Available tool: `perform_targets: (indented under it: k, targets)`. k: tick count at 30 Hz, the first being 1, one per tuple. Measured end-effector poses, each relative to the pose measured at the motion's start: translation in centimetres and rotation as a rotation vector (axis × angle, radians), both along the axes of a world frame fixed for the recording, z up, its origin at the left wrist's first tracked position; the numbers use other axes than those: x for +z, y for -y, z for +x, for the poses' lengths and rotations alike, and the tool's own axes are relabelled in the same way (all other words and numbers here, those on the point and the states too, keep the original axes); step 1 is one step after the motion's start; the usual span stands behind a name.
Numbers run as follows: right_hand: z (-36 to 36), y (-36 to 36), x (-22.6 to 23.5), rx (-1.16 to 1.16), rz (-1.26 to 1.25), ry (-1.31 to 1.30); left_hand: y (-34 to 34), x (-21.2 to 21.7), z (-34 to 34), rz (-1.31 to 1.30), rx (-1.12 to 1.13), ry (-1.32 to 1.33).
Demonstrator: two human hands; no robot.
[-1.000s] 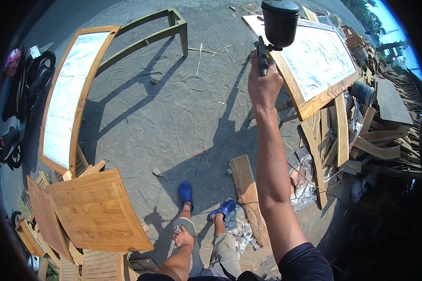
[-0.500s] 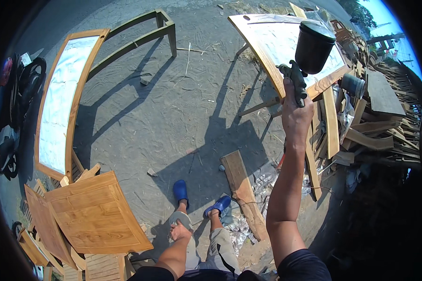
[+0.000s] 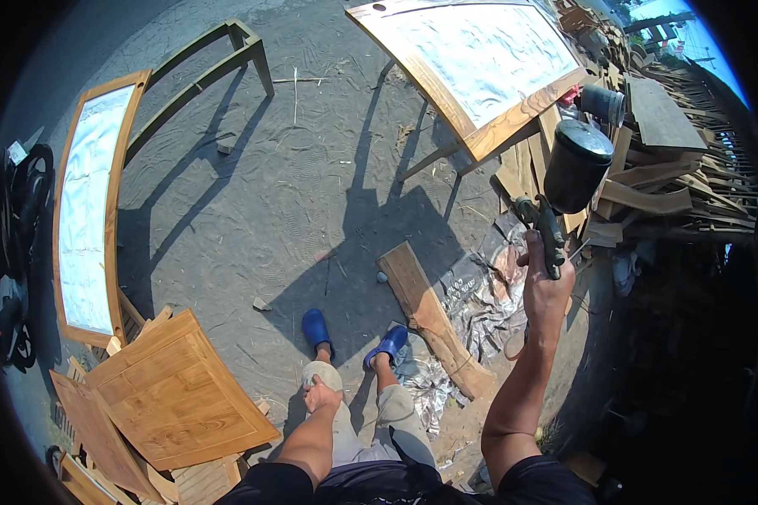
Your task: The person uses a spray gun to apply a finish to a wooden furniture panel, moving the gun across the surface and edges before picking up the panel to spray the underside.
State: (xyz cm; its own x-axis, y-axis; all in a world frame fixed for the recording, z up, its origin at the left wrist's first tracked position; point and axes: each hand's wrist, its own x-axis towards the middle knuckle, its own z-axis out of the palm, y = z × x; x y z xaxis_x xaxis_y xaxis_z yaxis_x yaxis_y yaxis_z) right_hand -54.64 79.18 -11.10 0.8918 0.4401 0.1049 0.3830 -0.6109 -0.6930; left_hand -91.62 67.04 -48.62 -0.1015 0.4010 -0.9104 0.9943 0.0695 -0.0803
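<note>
My right hand (image 3: 549, 282) is wrapped round the handle of a spray gun (image 3: 547, 234) with a dark, round paint cup (image 3: 578, 166) on top. The gun is held out at the right, over the ground beside the wood pile. Beyond it, at the top, a wooden-framed panel (image 3: 514, 123) rests on legs, its middle covered with a shiny white sheet (image 3: 488, 59). My left hand (image 3: 320, 396) hangs low at my left knee, fingers loosely bent, holding nothing that I can see. Whether it touches the trouser leg I cannot tell.
A second sheet-covered framed panel (image 3: 93, 210) leans against a dark wooden frame (image 3: 198, 88) at the left. Wooden panels (image 3: 177, 391) stand at lower left. A plank (image 3: 425, 311) and crumpled foil (image 3: 497, 295) lie by my feet. Scrap wood (image 3: 648, 198) is heaped at right.
The spray gun in my right hand has come down and nearer, away from the sheet-covered panel. My view has shifted somewhat to the right. My left hand remains by my knee.
</note>
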Motion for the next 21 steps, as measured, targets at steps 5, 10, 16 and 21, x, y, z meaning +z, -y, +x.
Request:
perform_targets:
  k: [5,10,16,21]
  targets:
    - [1.4,-2.0,-1.2,0.035,0.067,0.047,0.0,-1.1,-0.2,0.029,-0.049,-0.013]
    - [3.8,-9.7,-1.5,0.163,0.049,0.036,1.0,-0.2,-1.2,0.017,-0.009,-0.021]
    - [7.6,-19.5,-1.4,0.317,0.087,0.101,0.9,0.1,-1.5,-0.003,-0.041,-0.006]
    - [10.9,-21.8,-1.0,0.361,0.135,0.104,0.0,0.6,-1.7,0.010,-0.054,0.016]
